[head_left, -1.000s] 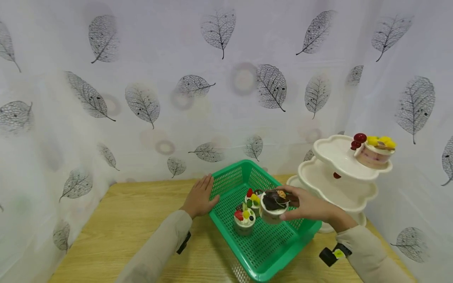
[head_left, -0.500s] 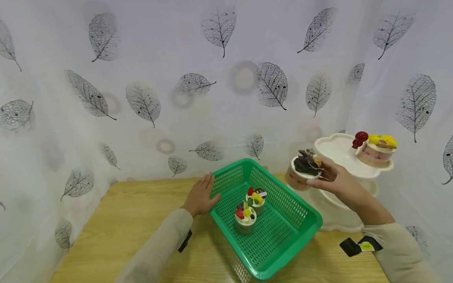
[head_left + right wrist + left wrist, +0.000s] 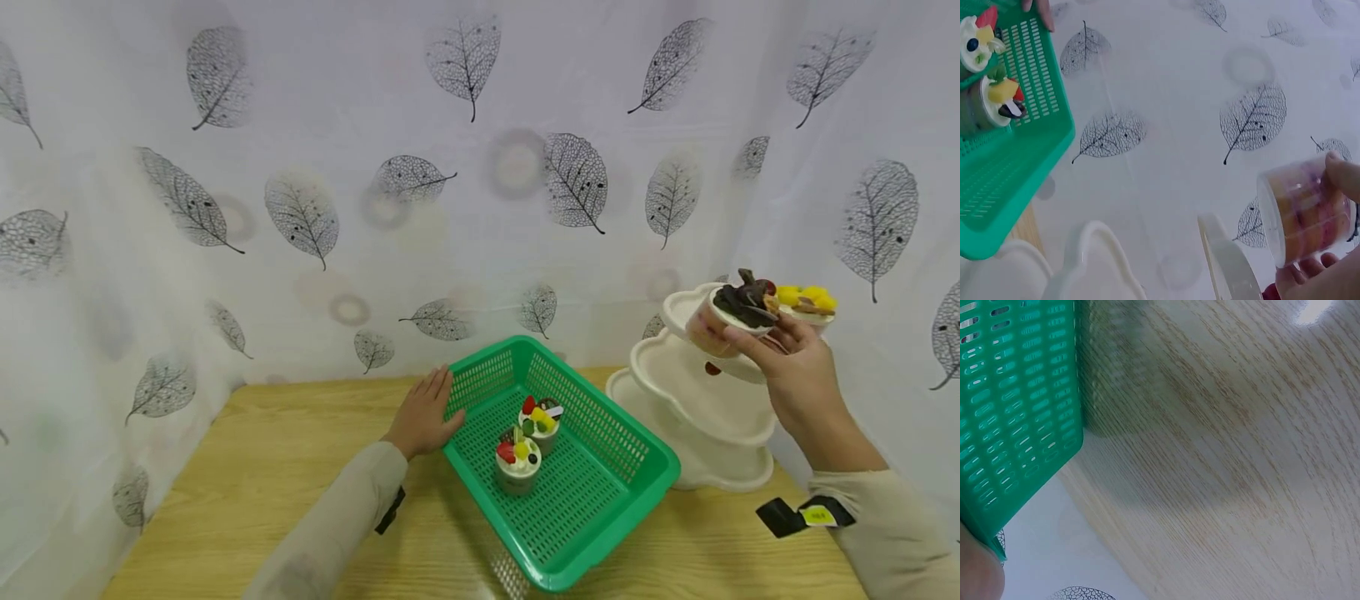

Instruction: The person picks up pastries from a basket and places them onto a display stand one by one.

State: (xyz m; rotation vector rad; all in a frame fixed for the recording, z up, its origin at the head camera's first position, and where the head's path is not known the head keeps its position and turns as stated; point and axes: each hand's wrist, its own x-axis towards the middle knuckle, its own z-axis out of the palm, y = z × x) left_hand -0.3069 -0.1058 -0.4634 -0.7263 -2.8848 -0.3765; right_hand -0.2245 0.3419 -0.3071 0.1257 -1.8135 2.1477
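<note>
My right hand (image 3: 806, 379) grips a clear dessert cup (image 3: 708, 331) with chocolate topping by its side. The cup is tilted, in front of the top tier of a white tiered stand (image 3: 693, 383); whether it touches the tier I cannot tell. Layers of cake show through its wall in the right wrist view. My left hand (image 3: 423, 417) rests on the left rim of a green plastic basket (image 3: 622, 446), fingers straight. In the basket stand two fruit-topped dessert cups, one nearer (image 3: 517, 475) and one just behind (image 3: 546, 433).
A dessert cup with yellow fruit (image 3: 810, 302) sits on the top tier, partly hidden by the held cup and hand. The stand rises right of the basket on a wooden table (image 3: 300, 467). A leaf-printed curtain (image 3: 480, 250) hangs behind.
My right hand has carried the chocolate-topped cup out of the basket, up and rightward to the stand's top tier. My left hand has stayed on the basket rim.
</note>
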